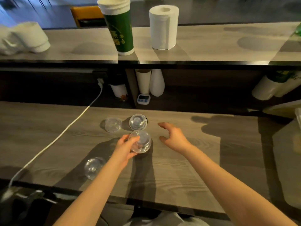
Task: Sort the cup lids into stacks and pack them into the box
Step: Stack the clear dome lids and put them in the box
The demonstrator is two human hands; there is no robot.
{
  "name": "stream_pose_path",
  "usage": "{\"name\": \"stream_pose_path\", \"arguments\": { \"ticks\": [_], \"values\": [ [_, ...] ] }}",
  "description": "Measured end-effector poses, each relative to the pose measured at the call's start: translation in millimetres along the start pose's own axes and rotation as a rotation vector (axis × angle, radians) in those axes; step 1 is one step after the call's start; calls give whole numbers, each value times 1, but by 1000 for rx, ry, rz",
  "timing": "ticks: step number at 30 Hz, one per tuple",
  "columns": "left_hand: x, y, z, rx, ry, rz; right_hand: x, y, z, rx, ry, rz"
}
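Bare forearms, sleeveless, ringless hands point(123, 149)

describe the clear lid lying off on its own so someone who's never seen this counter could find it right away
Start at the lower grey wood-grain counter and go to its near edge, left of the person's left forearm. There lies a clear domed plastic lid, between the forearm and the white power cable. Unlike the other lids, clustered farther back by the left hand, it lies alone.

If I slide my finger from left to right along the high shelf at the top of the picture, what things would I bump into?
Lying stack of white paper cups → tall green sleeve of white paper cups → white paper towel roll → a green thing at the right edge, too cut off to name.
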State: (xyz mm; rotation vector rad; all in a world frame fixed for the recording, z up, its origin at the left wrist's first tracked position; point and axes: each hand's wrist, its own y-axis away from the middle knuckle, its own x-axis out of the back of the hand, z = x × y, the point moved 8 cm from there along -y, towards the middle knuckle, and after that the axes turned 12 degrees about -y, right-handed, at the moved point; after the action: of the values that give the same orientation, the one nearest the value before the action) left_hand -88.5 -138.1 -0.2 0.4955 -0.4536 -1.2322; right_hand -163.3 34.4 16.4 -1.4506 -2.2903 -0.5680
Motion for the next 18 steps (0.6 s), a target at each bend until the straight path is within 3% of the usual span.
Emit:
{"name": "stream_pose_path", "arguments": {
  "ticks": [9,14,18],
  "values": [
    [79,-66,12,-30,123,23,-84,-104,-22,-57,252,-62],
    [100,-85,13,-22,101,34,-95,-121,-16,-138,322,41],
    [103,-89,17,-42,61,56,-84,-114,-19,-110,205,123]
  ]
}}
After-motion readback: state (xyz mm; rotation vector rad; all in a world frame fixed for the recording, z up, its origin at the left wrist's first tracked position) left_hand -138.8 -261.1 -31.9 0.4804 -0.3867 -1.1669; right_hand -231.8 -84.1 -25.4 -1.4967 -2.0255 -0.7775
